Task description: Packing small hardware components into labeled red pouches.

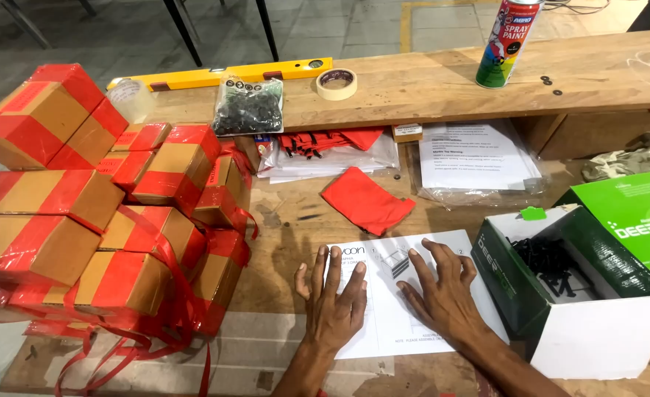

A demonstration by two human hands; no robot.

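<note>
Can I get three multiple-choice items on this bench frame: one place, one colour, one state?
1. Where does the spray can stand?
A. on the raised wooden shelf
B. inside the green and white box
C. on the stack of taped cartons

2. What colour is the cloth pouch lying beyond the hands?
A. blue
B. red
C. yellow

3. How are the left hand and right hand placed?
A. both gripping the roll of masking tape
B. one lifting a carton
C. both flat, fingers spread, on the white instruction sheet

Answers:
1. A, the can stands upright on the upper plank near the level and tape roll.
2. B, the pouch is plain red against the wooden table top.
3. C, both palms press down on the sheet and hold nothing.
</note>
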